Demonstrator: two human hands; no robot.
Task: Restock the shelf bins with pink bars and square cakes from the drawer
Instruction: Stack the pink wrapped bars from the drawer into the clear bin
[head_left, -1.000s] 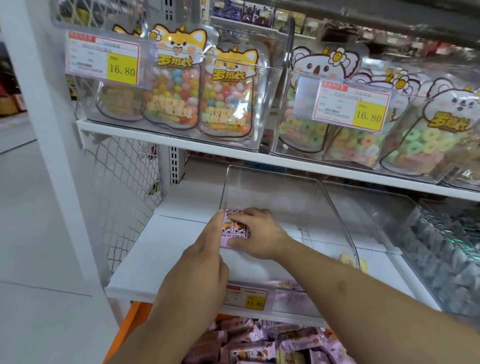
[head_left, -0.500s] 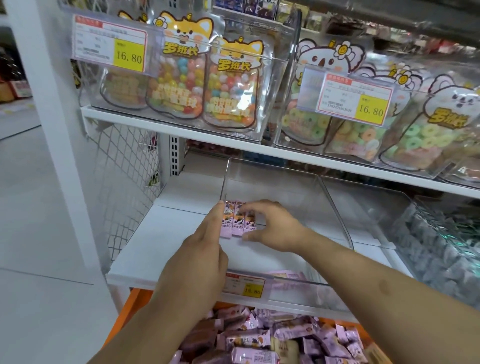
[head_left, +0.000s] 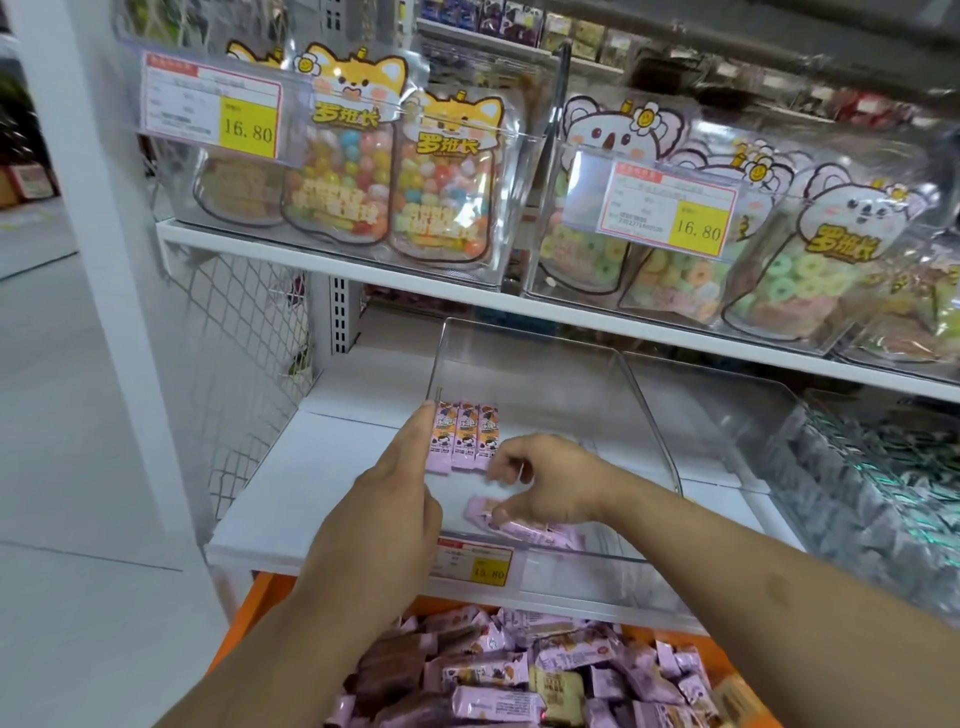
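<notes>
From the head view, the step in hand looks like lining pink bars up in the clear bin (head_left: 649, 415) on the lower shelf (head_left: 291, 499). Three pink bars (head_left: 462, 434) lie side by side, label up, against the bin's left wall near the back. The left hand (head_left: 400, 499) stands edge-on with straight fingers (head_left: 423, 421) flat along the outer bar, acting as a stop. The right hand (head_left: 550, 480) hovers over the bin floor with its fingers (head_left: 501, 514) curled, tips at a loose bar (head_left: 524, 525) lying crooked near the bin's front; whether it truly pinches the bar I cannot tell.

To do this well, I would keep the left palm as a fence, turn the loose bar parallel to the row, and slide it in flush, so the wrappers do not overlap.

The bars are slim, pale pink wrappers with a dark printed picture, likely light and slippery. Below, the orange drawer (head_left: 260, 597) holds many more, mixed with yellowish square cakes (head_left: 563, 691).
</notes>
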